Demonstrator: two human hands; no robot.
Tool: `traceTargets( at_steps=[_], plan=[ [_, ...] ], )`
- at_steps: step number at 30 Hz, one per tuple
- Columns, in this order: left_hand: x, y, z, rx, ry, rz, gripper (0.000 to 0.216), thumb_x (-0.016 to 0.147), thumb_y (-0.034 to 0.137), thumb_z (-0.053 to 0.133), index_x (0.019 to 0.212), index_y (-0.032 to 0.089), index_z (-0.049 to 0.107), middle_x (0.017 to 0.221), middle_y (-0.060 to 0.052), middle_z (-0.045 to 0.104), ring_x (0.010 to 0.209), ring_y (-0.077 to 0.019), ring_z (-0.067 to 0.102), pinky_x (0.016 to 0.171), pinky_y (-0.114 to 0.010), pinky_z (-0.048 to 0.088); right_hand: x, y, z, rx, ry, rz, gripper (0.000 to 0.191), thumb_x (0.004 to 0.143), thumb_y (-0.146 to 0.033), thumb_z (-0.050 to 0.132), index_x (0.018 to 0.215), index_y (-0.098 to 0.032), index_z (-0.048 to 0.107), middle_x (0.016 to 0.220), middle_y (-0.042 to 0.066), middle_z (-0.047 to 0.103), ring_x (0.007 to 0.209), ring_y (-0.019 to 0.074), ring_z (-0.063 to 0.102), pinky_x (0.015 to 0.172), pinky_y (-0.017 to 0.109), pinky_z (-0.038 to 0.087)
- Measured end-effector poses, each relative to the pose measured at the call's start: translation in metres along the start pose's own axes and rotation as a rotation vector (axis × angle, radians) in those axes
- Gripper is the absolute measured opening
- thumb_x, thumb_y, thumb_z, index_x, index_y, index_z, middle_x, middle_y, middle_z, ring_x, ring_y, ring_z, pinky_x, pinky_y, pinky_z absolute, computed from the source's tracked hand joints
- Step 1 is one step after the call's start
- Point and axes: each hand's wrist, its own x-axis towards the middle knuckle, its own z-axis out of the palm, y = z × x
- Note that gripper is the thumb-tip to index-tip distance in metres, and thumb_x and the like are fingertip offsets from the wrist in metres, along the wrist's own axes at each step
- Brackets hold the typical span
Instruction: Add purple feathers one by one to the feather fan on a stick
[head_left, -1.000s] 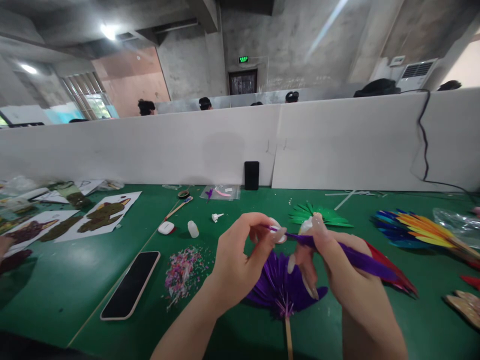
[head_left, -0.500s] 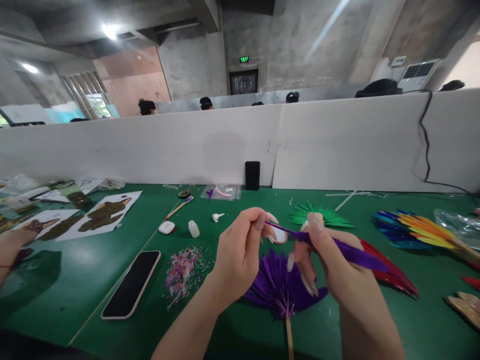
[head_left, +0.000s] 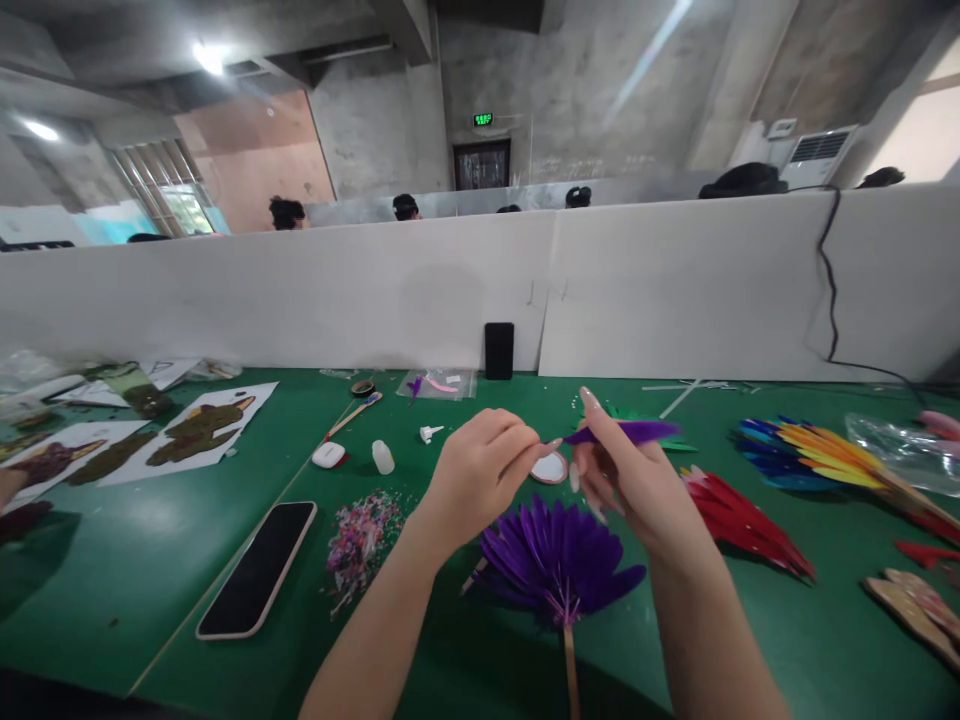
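A loose purple feather (head_left: 649, 432) is held up above the table, its thin end toward the left. My right hand (head_left: 626, 470) pinches it between thumb and fingers, the vane sticking out to the right. With fingertips pinched together, my left hand (head_left: 480, 475) is at the feather's thin end. Below both hands lies a purple feather fan (head_left: 555, 550) on a wooden stick (head_left: 571, 670). A small round dish of white paste (head_left: 550, 468) sits behind the fan, partly covered by my left fingers. Part of a green feather fan (head_left: 679, 440) shows behind my right hand.
Red feathers (head_left: 750, 525) and a blue-and-yellow feather bundle (head_left: 817, 455) lie to the right. On the left are a phone (head_left: 259, 570), pink-purple scraps (head_left: 361, 545), a small white bottle (head_left: 383, 457) and a brush (head_left: 352, 415). A white partition (head_left: 375, 290) stands behind. Another person's hand (head_left: 11, 487) is far left.
My right hand has moved up and slightly left, and the feather now points right rather than down to the right. More of the purple fan and red feathers shows. The view has shifted slightly.
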Motion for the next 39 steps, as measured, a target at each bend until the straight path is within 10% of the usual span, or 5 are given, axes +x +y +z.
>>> traceTargets(
  at_steps=[8, 20, 28, 39],
  plan=[
    [-0.011, -0.006, 0.02, 0.144, -0.489, 0.032, 0.026, 0.097, 0.028, 0.043, 0.075, 0.019, 0.055, 0.072, -0.001, 0.056, 0.07, -0.0161, 0.053, 0.065, -0.027, 0.041, 0.024, 0.028, -0.031, -0.256, -0.273, 0.195, 0.063, 0.082, -0.062, 0.054, 0.038, -0.017, 0.048, 0.031, -0.006, 0.038, 0.024, 0.0013, 0.025, 0.029, 0.019, 0.018],
    [-0.098, -0.044, 0.067, 0.049, -0.195, -0.382, 0.028, 0.096, 0.028, 0.038, 0.073, 0.019, 0.052, 0.071, -0.002, 0.056, 0.068, -0.0147, 0.053, 0.065, -0.026, 0.042, 0.011, 0.11, -0.017, -0.03, -0.169, 0.247, 0.058, 0.073, -0.072, 0.053, 0.044, -0.022, 0.044, 0.024, -0.008, 0.027, 0.024, 0.0069, 0.028, 0.028, 0.02, 0.026],
    [-0.096, -0.063, 0.054, 0.049, -0.105, -0.691, 0.04, 0.098, 0.035, 0.026, 0.068, 0.02, 0.049, 0.059, 0.001, 0.053, 0.055, -0.0131, 0.053, 0.058, -0.023, 0.041, 0.014, 0.122, -0.017, 0.064, -0.113, 0.254, 0.059, 0.067, -0.074, 0.058, 0.047, -0.019, 0.051, 0.027, -0.007, 0.033, 0.026, 0.0063, 0.033, 0.031, 0.02, 0.03],
    [-0.108, -0.102, -0.018, 0.065, -0.293, -0.813, 0.043, 0.067, 0.048, 0.074, 0.047, 0.021, 0.047, 0.038, 0.007, 0.035, 0.036, -0.0111, 0.035, 0.043, -0.024, 0.022, 0.012, 0.131, -0.011, 0.055, -0.143, 0.243, 0.059, 0.075, -0.067, 0.059, 0.043, -0.018, 0.051, 0.026, -0.007, 0.031, 0.026, 0.0063, 0.035, 0.032, 0.019, 0.033]
  ],
)
